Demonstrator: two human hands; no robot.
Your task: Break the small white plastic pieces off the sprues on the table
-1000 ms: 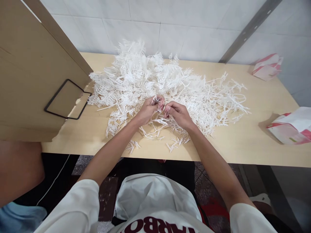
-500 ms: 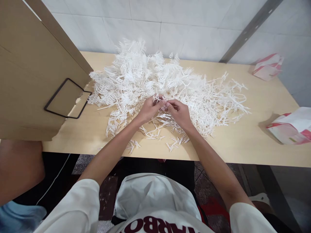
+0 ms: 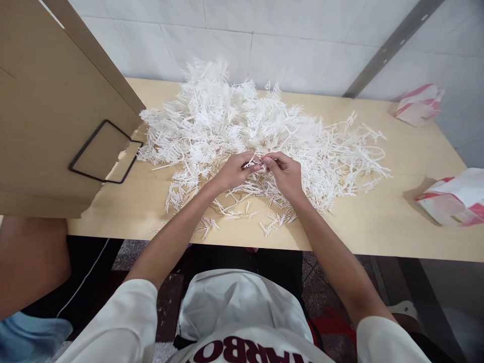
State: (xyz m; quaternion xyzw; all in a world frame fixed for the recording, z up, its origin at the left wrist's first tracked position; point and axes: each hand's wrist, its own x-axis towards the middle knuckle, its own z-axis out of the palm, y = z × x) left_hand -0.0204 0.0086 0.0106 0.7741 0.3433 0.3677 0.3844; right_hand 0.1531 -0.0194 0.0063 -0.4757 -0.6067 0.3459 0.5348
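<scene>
A wide heap of white branching plastic sprigs lies across the table in front of me. My left hand is closed, pinching a small white sprig at the near edge of the heap. Facing it, my right hand also pinches, thumb against forefinger, at the other end of that sprig. The fingertips of both hands nearly meet. Between the forearms a few loose sprigs are scattered on the tabletop.
A tall cardboard sheet stands at the left, with a black wire frame against it. Two red-and-white paper packets rest at the right of the wooden table. A tiled wall closes the back. Another person's arm is at far left.
My right hand has shifted slightly right and turned, its fingertips drawing a little away from the left ones. The left hand has rotated slightly, showing more of the sprig.
</scene>
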